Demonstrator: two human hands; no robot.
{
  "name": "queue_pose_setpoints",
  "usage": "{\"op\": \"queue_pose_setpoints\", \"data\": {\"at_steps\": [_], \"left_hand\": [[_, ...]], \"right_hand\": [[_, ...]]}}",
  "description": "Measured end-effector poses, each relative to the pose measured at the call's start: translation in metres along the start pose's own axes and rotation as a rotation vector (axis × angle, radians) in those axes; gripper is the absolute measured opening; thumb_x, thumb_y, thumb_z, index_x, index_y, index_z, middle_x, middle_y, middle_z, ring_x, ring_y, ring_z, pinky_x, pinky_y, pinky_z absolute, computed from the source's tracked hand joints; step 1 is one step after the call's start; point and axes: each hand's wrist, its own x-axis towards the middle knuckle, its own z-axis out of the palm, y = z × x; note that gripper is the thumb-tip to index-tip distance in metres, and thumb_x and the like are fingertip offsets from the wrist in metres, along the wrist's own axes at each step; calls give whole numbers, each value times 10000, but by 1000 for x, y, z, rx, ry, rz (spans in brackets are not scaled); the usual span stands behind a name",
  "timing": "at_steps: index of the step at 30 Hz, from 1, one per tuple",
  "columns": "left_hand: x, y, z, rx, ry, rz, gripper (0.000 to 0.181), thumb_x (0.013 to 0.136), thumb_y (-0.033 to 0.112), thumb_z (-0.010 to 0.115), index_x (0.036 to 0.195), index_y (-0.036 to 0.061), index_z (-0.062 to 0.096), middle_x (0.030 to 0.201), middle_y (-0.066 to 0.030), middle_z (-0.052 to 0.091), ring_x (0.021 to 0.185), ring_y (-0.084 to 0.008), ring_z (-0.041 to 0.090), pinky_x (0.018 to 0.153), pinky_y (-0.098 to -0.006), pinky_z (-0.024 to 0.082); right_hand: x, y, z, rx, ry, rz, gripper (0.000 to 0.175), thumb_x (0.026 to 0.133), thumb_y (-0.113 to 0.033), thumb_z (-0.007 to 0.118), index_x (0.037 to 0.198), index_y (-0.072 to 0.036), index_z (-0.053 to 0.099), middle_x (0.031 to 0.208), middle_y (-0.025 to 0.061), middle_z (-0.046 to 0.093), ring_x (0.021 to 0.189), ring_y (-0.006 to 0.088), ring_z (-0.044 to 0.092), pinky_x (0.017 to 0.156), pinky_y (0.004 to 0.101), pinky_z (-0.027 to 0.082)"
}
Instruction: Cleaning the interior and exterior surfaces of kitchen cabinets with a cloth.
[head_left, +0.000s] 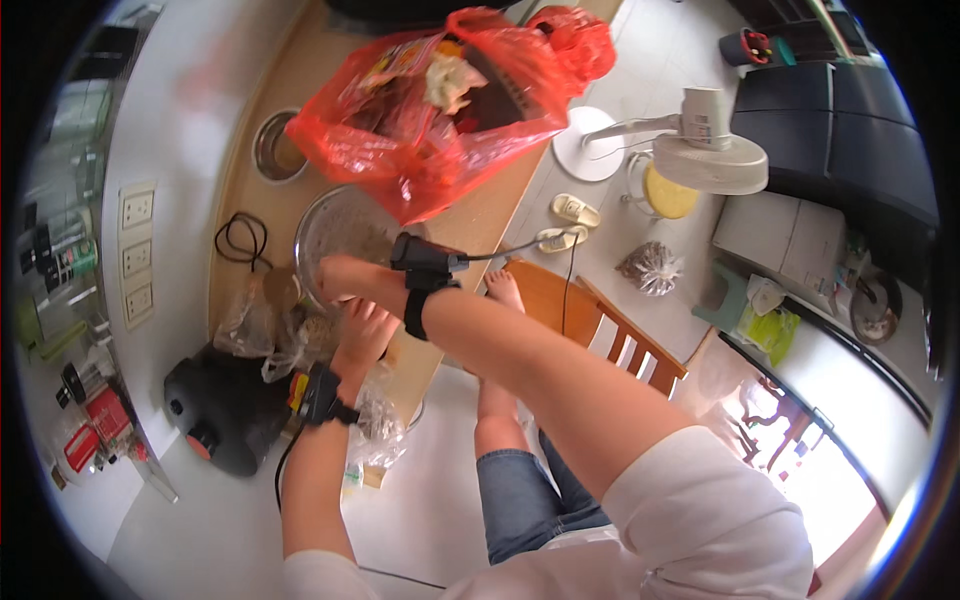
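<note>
My right hand (341, 280) reaches over the near rim of a large metal bowl (300, 247), its fingers pointing down and largely hidden by the wrist. Pale, wet-looking contents show inside the bowl. Just below it, my left hand (367, 330) is beside the bowl's rim with its fingers bent; whether it grips the rim cannot be made out. Both wrists wear black strapped devices with cables. A red plastic bag (442, 150), open at the top and holding packets, overhangs the bowl's far side. Clear plastic bags (307, 337) lie near my left hand.
A smaller metal bowl (279, 146) stands by the wall, near a coiled black cable (244, 236). A black appliance (225, 412) sits at the lower left. Right of the wooden counter are a wooden chair (551, 300), a white fan (709, 161) and a tied bag (649, 266) on the floor.
</note>
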Motion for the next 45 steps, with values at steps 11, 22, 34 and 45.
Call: {"op": "queue_pose_setpoints", "data": {"at_steps": [11,22,34,45], "left_hand": [[22,14,-123,-408,525,-655,439,816,132,613,1198,-8,448,1246,-210,444,1144,-383,433,961,-460,335],[-27,42,-275,-562,716,-1011,352,893,292,510,940,-57,536,826,-238,585,793,-385,578,677,-419,445],[-53,109,-397,-721,835,-894,315,864,271,570,974,-24,572,767,-153,599,685,-237,577,618,-334,444],[-78,140,-470,-1488,815,-564,373,884,209,552,1182,-12,513,1010,-19,574,948,-84,513,822,-237,411]], "right_hand": [[-60,-51,-93,388,454,221,482,878,-372,483,1233,-46,467,1230,164,484,1175,294,408,966,381,340],[-177,-248,-128,744,349,-150,576,845,-357,592,1301,-82,374,1238,107,454,1103,175,443,907,318,371],[-276,-330,-172,934,255,-31,505,867,-234,585,1313,-155,360,1192,83,495,1062,153,496,816,320,425],[-313,-394,-205,1384,18,-224,356,877,-99,546,1217,-61,446,1077,32,560,973,113,536,789,263,443]]}}
